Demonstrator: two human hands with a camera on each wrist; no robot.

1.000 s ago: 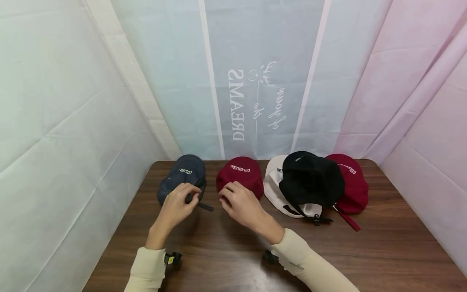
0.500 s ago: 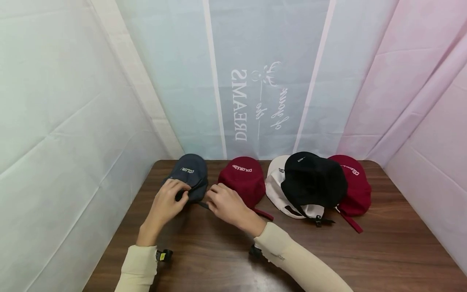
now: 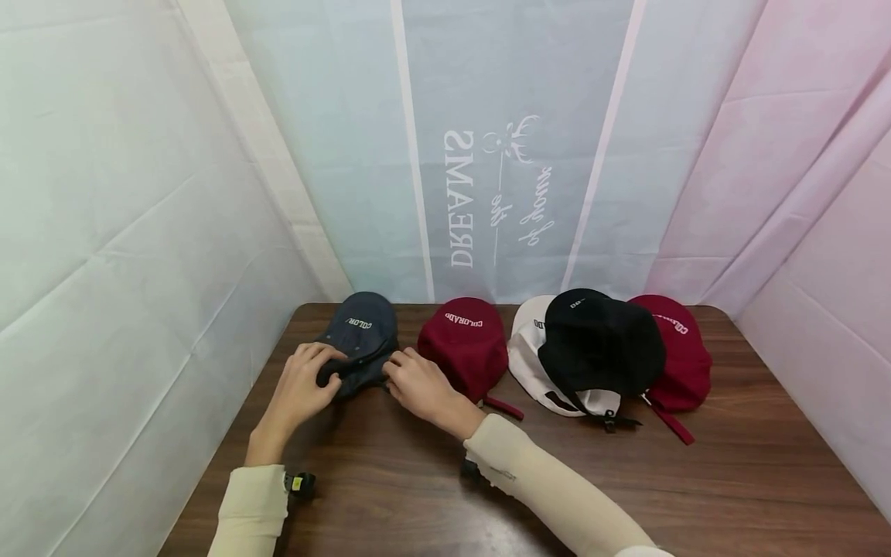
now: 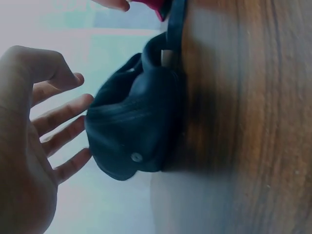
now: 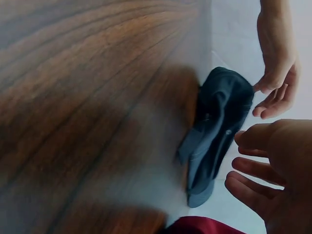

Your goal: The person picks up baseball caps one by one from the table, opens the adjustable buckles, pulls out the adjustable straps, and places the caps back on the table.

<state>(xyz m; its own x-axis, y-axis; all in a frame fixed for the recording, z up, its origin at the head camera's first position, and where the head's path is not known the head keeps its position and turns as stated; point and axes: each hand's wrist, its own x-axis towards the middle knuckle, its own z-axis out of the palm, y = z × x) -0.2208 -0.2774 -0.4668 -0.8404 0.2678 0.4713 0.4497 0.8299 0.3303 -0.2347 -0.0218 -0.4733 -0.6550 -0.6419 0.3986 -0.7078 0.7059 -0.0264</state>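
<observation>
A dark blue cap (image 3: 362, 321) with pale lettering lies at the table's left back, brim toward the rear. My left hand (image 3: 302, 383) is at its near left side; in the left wrist view the fingertips (image 4: 87, 101) meet the cap's edge, thumb apart. My right hand (image 3: 423, 387) is at the near right side of the cap. Seen from the right wrist, its loosely bent fingers have one tip at the rim of the blue cap (image 5: 219, 117). The cap's strap (image 4: 176, 24) trails along the wood. Neither hand visibly pinches the fabric.
Right of the blue cap sits a maroon cap (image 3: 462, 340) with its strap out. Farther right, a black cap (image 3: 602, 348) overlaps a white cap (image 3: 525, 363) and a second maroon cap (image 3: 685, 363). Fabric hangings (image 3: 515, 62) surround the wooden table (image 3: 390, 487).
Both hands have shifted left and somewhat nearer the front. The right hand has gone from before the maroon cap to the blue cap's side, uncovering the maroon strap.
</observation>
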